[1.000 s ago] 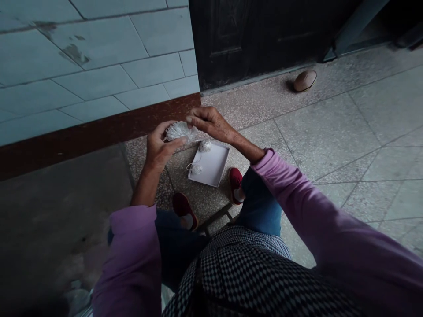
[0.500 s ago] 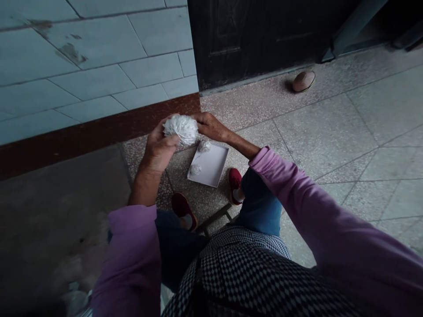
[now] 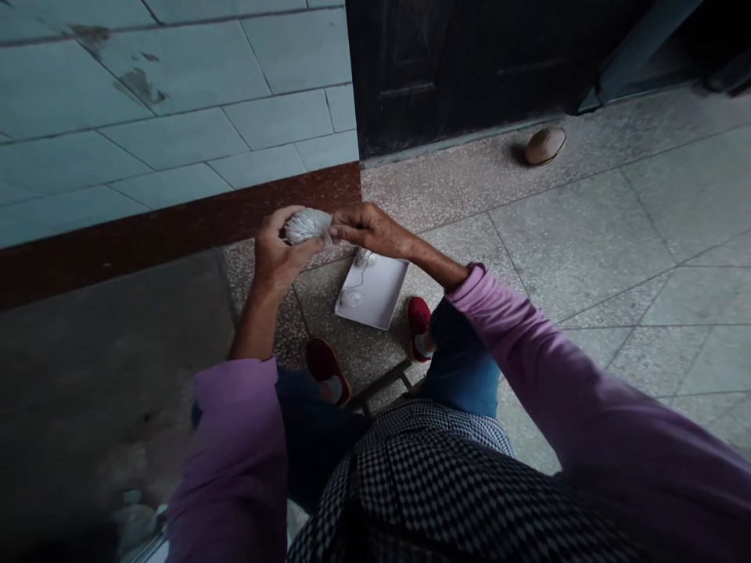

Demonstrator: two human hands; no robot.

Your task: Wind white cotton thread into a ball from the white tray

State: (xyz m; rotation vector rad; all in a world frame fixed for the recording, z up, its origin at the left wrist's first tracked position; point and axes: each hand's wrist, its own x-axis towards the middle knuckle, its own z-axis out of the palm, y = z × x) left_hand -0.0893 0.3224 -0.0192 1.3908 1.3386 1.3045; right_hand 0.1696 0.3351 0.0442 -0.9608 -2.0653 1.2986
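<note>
Left hand [image 3: 275, 254] grips a white thread bundle [image 3: 305, 227], right hand [image 3: 371, 231] pinching its side, white box [image 3: 381, 295] below both.

Tassels [image 3: 350, 297] on tray [image 3: 381, 301] before shoes [image 3: 418, 317]; door [image 3: 458, 70] ahead, wall [image 3: 164, 94] left.

Blue tiled wall [image 3: 170, 86]; dark door [image 3: 458, 70]; small brown oval object [image 3: 544, 146] on terrazzo floor [image 3: 446, 188].

The light is dim and soft, without glare. The floor [image 3: 88, 407] at near left falls into deep shadow, the tiled wall [image 3: 176, 102] bends by the wide lens, and the white tuft [image 3: 307, 227] looks little blurred.
</note>
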